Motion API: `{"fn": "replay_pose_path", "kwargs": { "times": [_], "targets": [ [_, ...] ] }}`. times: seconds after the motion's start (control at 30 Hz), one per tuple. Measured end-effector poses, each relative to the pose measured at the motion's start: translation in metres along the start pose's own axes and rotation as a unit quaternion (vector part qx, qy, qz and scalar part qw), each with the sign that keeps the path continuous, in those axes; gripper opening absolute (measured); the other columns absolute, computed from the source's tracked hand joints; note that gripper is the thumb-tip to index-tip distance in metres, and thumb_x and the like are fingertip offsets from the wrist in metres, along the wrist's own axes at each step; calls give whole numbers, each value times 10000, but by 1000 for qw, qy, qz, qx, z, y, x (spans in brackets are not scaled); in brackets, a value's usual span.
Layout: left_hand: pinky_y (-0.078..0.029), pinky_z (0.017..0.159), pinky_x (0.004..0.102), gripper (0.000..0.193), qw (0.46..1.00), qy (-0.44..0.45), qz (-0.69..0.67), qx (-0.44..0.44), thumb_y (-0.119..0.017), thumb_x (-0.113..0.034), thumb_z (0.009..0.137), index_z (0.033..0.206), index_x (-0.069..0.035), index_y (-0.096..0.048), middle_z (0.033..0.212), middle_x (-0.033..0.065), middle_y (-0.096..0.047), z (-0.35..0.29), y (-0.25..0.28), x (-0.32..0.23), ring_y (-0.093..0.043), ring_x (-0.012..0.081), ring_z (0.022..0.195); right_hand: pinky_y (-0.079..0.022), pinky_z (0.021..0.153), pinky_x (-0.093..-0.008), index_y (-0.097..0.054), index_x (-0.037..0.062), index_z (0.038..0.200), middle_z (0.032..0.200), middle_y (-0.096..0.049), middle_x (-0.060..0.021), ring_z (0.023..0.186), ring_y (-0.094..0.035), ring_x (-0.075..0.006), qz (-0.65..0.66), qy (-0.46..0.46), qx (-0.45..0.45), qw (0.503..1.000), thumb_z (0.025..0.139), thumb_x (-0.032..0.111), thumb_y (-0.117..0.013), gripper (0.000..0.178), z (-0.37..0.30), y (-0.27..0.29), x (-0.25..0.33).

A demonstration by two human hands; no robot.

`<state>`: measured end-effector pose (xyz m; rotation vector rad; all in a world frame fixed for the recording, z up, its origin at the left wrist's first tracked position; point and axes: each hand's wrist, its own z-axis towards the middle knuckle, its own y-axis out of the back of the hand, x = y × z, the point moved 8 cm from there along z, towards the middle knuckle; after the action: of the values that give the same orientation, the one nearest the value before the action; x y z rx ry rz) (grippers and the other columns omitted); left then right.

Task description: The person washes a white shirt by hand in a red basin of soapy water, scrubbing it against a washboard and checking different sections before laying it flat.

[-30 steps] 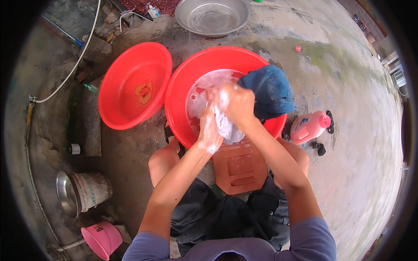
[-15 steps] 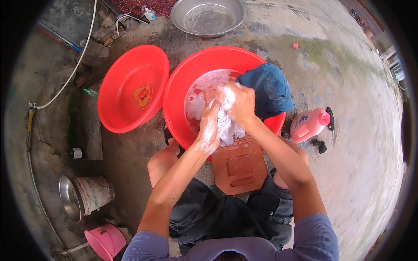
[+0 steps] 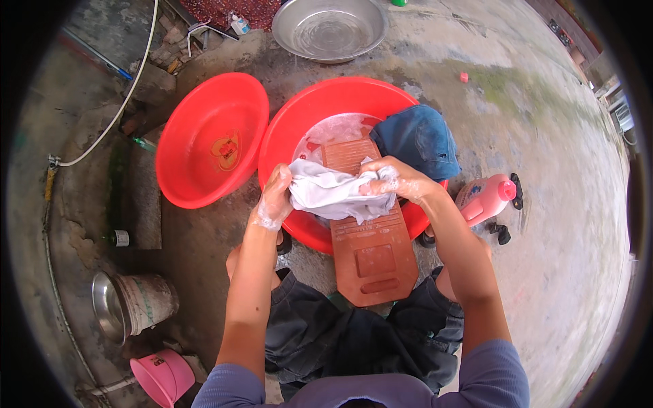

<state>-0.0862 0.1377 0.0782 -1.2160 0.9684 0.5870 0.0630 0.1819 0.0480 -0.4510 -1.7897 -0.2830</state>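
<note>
A wet white cloth garment [image 3: 333, 192] stretches between my two hands above a brown washboard [image 3: 375, 253]. My left hand [image 3: 275, 196], sudsy at the wrist, grips the cloth's left end. Its right end is in my right hand [image 3: 398, 179], which has foam on the fingers. The washboard leans in a large red basin [image 3: 280, 139], its lower end sticking out toward my knees. Soapy water [image 3: 333, 129] shows inside, beyond the cloth. Blue denim cloth [image 3: 420, 141] hangs over the basin's right rim.
A second red basin [image 3: 197, 160] tilts against the large one on the left. Beyond stands a metal basin [image 3: 330, 28]. A pink detergent bottle [image 3: 484, 197] is at the right. Lower left are a bucket [image 3: 146, 302] with a metal bowl and a pink bucket [image 3: 163, 377].
My hands have moved apart, from close together over the basin to either side. The bunched white garment is now spread between them, and more of the washboard shows.
</note>
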Motion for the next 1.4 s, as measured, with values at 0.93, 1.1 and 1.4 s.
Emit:
{"fn": "replay_pose_path", "kwargs": {
  "times": [0.93, 1.1, 1.4],
  "targets": [
    [-450, 850, 303, 354, 955, 35, -173, -240, -362, -301, 925, 1179, -71, -450, 1088, 62, -524, 25, -41, 70, -514, 166, 1015, -482, 449, -286, -578, 137, 582, 591, -535, -12, 488, -550, -145, -434, 439, -442, 651, 660, 166, -633, 100, -6, -61, 75],
    [-452, 854, 324, 348, 944, 37, -169, -281, -383, -285, 915, 1153, -43, -461, 1061, 81, -538, 7, -37, 77, -530, 190, 1004, -427, 430, -329, -561, 96, 589, 561, -487, -82, 453, -517, -233, -409, 456, -412, 674, 687, 155, -602, 122, -23, -93, 85],
    [-462, 816, 293, 445, 973, 46, -49, -222, -473, -363, 882, 1115, 16, -487, 989, 127, -589, 18, -5, 17, -578, 197, 926, -375, 712, -219, -551, 58, 836, 815, -520, 27, 775, -467, -74, 71, 84, -280, 954, 823, 251, -584, 196, 0, 31, 19]
  ]
}}
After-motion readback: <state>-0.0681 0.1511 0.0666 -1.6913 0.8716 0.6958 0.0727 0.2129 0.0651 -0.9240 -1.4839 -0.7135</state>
